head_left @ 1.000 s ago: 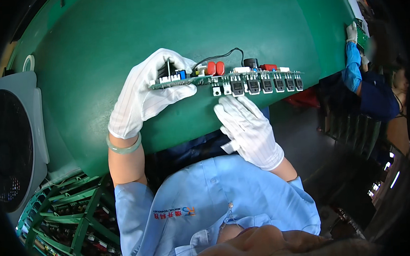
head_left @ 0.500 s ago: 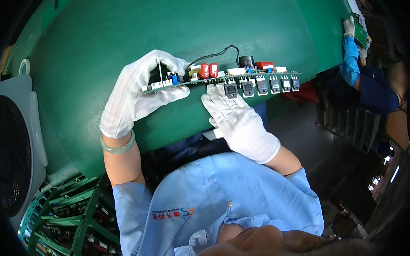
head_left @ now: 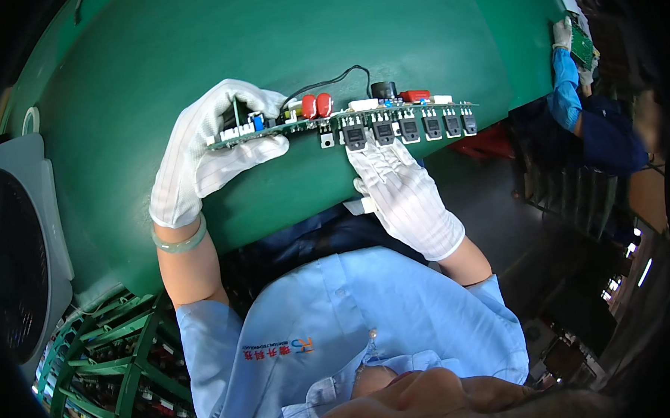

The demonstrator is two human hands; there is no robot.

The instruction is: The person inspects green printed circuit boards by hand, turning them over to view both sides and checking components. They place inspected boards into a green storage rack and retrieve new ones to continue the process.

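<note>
Two gloved hands are at the board (head_left: 301, 125) in the head view, upper centre of the frame. Compared with half a second ago, the board and the left hand (head_left: 186, 148) sit further left; the fan (head_left: 11, 245) at the left edge has slid only slightly that way. The left hand is clamped on the board's left end, thumb and fingers to either side. The right hand (head_left: 403, 192) has kept nearly its place at centre, so its fingertips now lie behind the leftmost large transistors (head_left: 355, 139) rather than mostly left of them. Its fingers are extended, gripping nothing; whether they touch the transistors cannot be told.

The transistors hide those fingertips. Above the board's edge rise red capacitors (head_left: 324, 105), a black cylinder (head_left: 384, 90) and a looping wire (head_left: 329, 81). Green table (head_left: 387, 27) fills the upper frame. A rack (head_left: 129, 382) stands lower left; upper right, a co-worker's hand (head_left: 562, 33) is at another board (head_left: 582, 47).
</note>
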